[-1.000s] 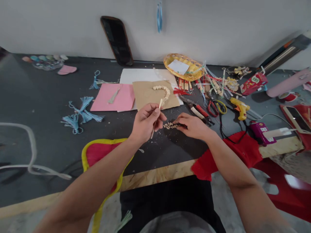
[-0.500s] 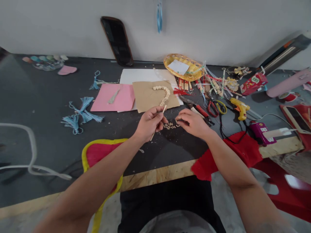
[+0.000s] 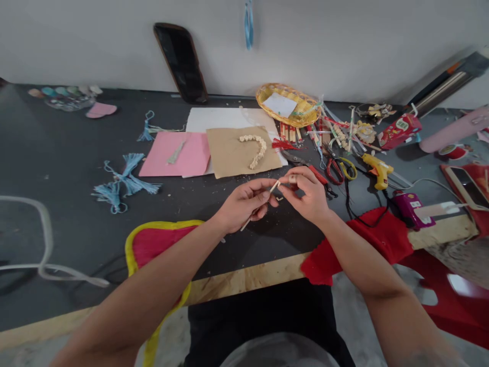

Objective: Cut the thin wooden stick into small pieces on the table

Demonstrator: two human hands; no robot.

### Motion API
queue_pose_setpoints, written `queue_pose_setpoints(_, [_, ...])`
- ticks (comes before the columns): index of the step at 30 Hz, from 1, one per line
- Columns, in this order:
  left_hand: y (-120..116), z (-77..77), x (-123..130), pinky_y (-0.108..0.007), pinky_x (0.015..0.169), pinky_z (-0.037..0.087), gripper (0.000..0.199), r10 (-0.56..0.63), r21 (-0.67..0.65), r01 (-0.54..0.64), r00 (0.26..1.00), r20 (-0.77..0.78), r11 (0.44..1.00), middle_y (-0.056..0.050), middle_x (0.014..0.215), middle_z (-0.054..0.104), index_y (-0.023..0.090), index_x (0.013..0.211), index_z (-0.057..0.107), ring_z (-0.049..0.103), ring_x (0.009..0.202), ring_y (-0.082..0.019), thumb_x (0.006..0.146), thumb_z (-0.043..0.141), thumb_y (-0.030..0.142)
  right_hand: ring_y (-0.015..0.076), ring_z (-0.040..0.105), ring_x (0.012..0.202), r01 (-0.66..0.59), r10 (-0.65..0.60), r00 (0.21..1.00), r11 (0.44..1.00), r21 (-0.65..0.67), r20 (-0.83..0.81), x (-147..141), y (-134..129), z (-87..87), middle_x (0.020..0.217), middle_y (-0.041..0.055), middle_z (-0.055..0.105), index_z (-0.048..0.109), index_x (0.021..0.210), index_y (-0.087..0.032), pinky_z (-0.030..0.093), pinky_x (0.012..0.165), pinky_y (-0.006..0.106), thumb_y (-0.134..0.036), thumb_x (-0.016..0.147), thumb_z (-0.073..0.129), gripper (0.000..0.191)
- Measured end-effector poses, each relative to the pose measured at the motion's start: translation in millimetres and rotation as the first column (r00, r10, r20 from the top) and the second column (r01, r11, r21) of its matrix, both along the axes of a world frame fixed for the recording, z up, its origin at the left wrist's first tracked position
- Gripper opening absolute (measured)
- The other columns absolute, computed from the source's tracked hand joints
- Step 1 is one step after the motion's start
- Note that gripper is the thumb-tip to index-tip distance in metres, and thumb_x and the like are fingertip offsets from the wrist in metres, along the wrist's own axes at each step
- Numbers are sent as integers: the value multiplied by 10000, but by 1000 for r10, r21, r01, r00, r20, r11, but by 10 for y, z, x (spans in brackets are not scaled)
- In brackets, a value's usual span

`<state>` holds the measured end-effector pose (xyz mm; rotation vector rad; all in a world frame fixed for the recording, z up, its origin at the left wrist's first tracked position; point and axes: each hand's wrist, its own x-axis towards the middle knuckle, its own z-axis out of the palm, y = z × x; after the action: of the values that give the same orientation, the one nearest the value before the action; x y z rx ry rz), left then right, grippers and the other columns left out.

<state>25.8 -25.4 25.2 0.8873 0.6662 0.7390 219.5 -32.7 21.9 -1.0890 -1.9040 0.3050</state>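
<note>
Closed around a thin pale stick (image 3: 245, 224) is my left hand (image 3: 247, 204); the stick slants up to the right past the fingertips. My right hand (image 3: 307, 193) pinches at the stick's upper end, and whatever small piece it grips is too small to make out. The fingertips of both hands meet or nearly meet there. Beyond them, a curved chain of small pale pieces (image 3: 262, 151) lies on a brown paper sheet (image 3: 225, 153). A few small pale bits show under the hands, mostly hidden by the fingers.
Pink paper (image 3: 156, 158) and blue tassels (image 3: 132, 176) lie left. A wicker basket (image 3: 305, 107) is at the back. Pliers, scissors (image 3: 335, 172), a yellow glue gun (image 3: 378, 169) and red cloth (image 3: 385, 234) are on the right. A phone (image 3: 181, 63) leans on the wall.
My hands have come together. The left moved right with the stick, tilting it lower, and the right moved from the small pale bits to the stick's upper end.
</note>
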Motion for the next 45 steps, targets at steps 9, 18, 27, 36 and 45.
queue_pose_setpoints(9, [-4,1,-3,-151,371,269,319,-31,-38,31,999,22,999,-19,724,682,165,1050,642,484,427,-46,782,748,302,151,630,795,-21,22,999,1000,22,-25,0,-2,7,931,51,648,662,917,-224,549,684,296,-295,903,624,82])
queue_pose_setpoints(18, [41,54,-82,-148,346,269,274,-103,-11,102,990,-92,995,-27,732,690,157,997,659,503,434,-55,763,738,277,147,647,780,-129,129,992,992,-16,-11,37,22,30,861,32,683,673,875,-228,555,707,285,-298,898,641,80])
queue_pose_setpoints(27, [40,84,-84,-129,355,268,272,-70,72,88,972,-223,994,-49,769,695,150,968,664,493,462,-48,784,721,342,152,653,778,-148,149,989,988,-40,14,22,24,30,846,34,689,665,847,-227,557,720,299,-303,908,617,108])
queue_pose_setpoints(36, [104,108,-111,-143,365,235,256,106,61,-94,966,-237,994,-26,706,669,151,941,655,418,406,-26,767,734,322,163,647,848,-119,123,986,992,-43,109,71,55,37,884,45,688,641,895,-219,530,783,302,-274,947,560,111])
queue_pose_setpoints(45, [159,65,-121,-145,365,195,234,150,-10,-156,963,-222,988,-11,678,648,141,917,649,405,388,-21,751,743,276,226,527,834,-100,147,797,989,-112,586,130,147,-111,819,80,632,643,844,-185,441,788,353,-226,968,469,218])
